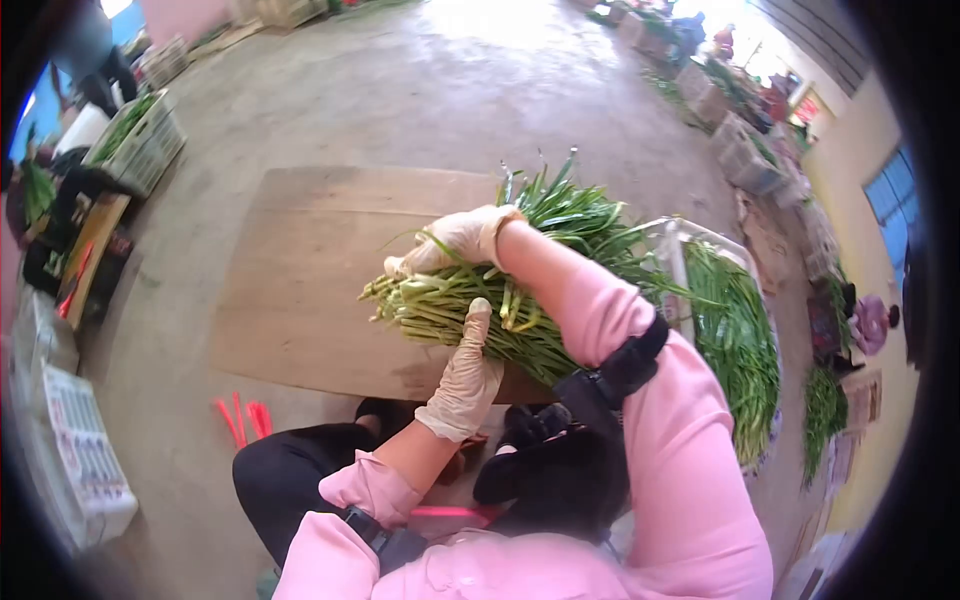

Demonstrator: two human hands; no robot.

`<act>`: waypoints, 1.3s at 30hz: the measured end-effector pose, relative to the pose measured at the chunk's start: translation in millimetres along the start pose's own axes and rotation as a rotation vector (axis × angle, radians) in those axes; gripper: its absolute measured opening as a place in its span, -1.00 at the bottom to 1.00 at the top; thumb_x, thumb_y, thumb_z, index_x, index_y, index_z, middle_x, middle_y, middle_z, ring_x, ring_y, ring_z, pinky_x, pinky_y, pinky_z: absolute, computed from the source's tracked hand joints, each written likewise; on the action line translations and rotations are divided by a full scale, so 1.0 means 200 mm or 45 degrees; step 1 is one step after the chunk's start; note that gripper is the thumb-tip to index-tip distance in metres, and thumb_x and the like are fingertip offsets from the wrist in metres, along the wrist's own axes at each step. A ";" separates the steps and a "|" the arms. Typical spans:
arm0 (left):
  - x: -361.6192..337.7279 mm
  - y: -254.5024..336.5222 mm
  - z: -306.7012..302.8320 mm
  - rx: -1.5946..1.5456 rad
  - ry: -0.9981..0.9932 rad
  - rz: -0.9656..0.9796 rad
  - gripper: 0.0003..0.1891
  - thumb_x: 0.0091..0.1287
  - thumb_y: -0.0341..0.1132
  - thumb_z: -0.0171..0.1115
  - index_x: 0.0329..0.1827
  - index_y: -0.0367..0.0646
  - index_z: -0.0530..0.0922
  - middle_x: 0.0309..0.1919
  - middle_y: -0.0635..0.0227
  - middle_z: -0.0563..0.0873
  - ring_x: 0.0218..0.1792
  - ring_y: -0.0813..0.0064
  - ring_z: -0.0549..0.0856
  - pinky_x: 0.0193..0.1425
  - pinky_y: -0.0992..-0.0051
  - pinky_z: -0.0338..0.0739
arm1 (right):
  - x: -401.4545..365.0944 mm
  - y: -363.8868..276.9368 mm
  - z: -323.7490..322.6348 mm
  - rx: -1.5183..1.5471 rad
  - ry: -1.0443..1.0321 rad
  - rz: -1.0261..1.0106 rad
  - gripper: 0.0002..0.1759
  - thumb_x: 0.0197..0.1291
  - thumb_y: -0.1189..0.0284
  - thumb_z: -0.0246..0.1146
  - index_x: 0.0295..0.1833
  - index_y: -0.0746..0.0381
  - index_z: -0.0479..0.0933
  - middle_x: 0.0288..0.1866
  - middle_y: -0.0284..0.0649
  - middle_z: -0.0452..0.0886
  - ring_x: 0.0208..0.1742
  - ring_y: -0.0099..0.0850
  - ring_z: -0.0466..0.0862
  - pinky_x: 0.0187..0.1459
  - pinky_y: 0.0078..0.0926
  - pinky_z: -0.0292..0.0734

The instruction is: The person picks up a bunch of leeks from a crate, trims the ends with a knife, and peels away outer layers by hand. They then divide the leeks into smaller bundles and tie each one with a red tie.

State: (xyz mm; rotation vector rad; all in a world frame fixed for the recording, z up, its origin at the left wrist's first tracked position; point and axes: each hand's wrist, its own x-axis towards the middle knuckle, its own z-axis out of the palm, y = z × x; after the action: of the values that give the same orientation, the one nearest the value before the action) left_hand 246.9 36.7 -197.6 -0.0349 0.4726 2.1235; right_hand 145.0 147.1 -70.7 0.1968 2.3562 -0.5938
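Head view, one person, both hands gloved.

- Bunch of green onions [470, 305]: held clear above wooden board [300, 280], pale root ends to the person's left, leaf tips running right toward the crate.
- Left hand [465, 375]: cups bunch from near side, thumb pressed on top, fingers wrapped under. Firm hold.
- Right hand [455, 240]: closed over far side near root ends, fingers curled round stalks.
- Progress (judgement): stalks gathered, root ends approx. level; no tie visible round bunch. Red ties [240, 418] lie on floor nr board, apart from hands.
- Remaining: plenty of loose greens in white crate [672, 240] at right.
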 end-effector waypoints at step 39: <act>0.49 0.77 0.05 2.673 0.031 -0.525 0.34 0.15 0.58 0.07 0.61 -0.42 -0.22 0.54 -0.15 0.20 0.57 0.13 0.19 0.56 0.34 0.13 | -0.40 0.43 1.26 2.449 0.391 0.407 0.11 -0.04 -0.44 0.31 0.06 0.53 0.54 -0.12 0.13 0.69 -0.18 -0.20 0.76 -0.14 -0.36 0.73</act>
State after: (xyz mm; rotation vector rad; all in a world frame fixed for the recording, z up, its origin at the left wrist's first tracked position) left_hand 67.8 42.1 -158.1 0.8982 2.1415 0.4369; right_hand 378.9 107.4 -214.7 1.4520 1.0679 -2.4711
